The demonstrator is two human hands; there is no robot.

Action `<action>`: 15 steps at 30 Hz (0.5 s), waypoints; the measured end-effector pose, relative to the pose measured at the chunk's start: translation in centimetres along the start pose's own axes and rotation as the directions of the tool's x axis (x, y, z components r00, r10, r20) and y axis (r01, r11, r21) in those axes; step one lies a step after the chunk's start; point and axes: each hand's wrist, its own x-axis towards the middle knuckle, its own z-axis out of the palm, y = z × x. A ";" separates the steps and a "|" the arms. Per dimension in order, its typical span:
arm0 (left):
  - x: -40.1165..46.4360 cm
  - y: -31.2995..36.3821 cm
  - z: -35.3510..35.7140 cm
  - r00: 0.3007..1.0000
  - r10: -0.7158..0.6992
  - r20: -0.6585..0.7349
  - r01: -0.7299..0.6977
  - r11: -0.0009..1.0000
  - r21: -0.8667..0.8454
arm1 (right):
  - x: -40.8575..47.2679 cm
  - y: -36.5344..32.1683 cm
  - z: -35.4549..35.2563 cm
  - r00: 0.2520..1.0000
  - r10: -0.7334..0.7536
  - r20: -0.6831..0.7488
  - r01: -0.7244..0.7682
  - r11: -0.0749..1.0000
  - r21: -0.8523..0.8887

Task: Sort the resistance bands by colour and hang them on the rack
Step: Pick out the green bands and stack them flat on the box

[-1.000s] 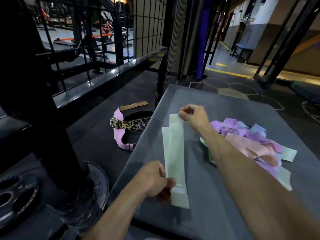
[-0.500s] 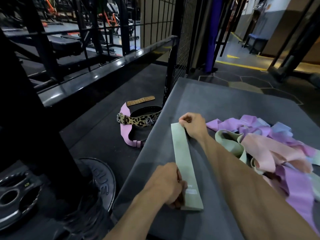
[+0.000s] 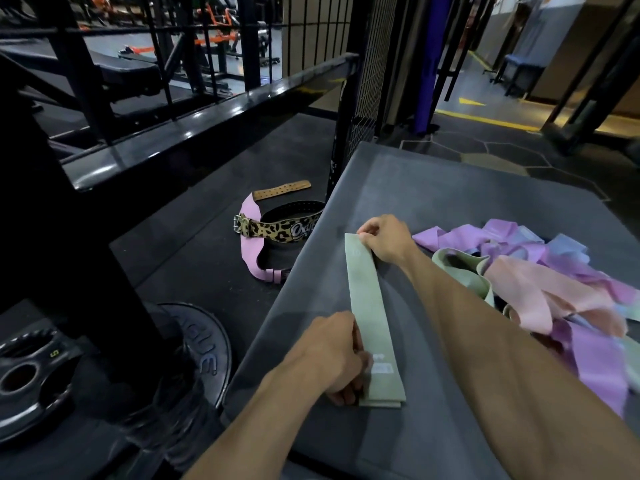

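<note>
head view: your left hand point(image 3: 334, 356) sits at the near end of the pale green band point(image 3: 372, 317), fingers curled and pinching the band's left edge beside its white label. your right hand point(image 3: 384, 239) is at the far end, fingers bent and pinching the top corner of the same band. the green band lies flat and straight on the grey padded platform point(image 3: 433, 188), folded double so that a second layer shows along its near end, running away from you near the platform's left edge. to the right of your right forearm lies the loose heap of bands point(image 3: 554, 289): lilac, pink, pale blue, and another green loop point(image 3: 464, 268) standing open at the heap's left side, close to your arm. beside the platform on the dark floor, to the left, lies a leopard-print lifting belt point(image 3: 277, 230) tangled with a pink belt point(image 3: 251, 244), and a tan leather strap point(image 3: 282, 189) just beyond them. black weight plates point(image 3: 31, 372) rest at the lower left by a black upright post point(image 3: 69, 188). a black metal rail and wire-grid fencing point(image 3: 214, 109) run behind the floor mat; no hanging pegs can be made out.
</note>
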 end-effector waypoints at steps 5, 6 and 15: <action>-0.4 0.3 0.5 0.991 0.079 -0.111 -0.034 0.932 0.361 | -0.4 -0.5 -1.0 0.999 -0.023 0.049 0.026 0.997 -0.078; -0.6 0.5 0.8 0.987 0.097 -0.127 -0.035 0.907 0.419 | -0.5 -0.7 -1.0 0.999 -0.019 0.048 0.022 0.996 -0.081; -0.7 2.3 2.6 0.972 0.072 -0.224 0.065 0.832 0.551 | -1.1 -0.9 -0.7 1.000 0.010 0.028 -0.008 0.996 -0.091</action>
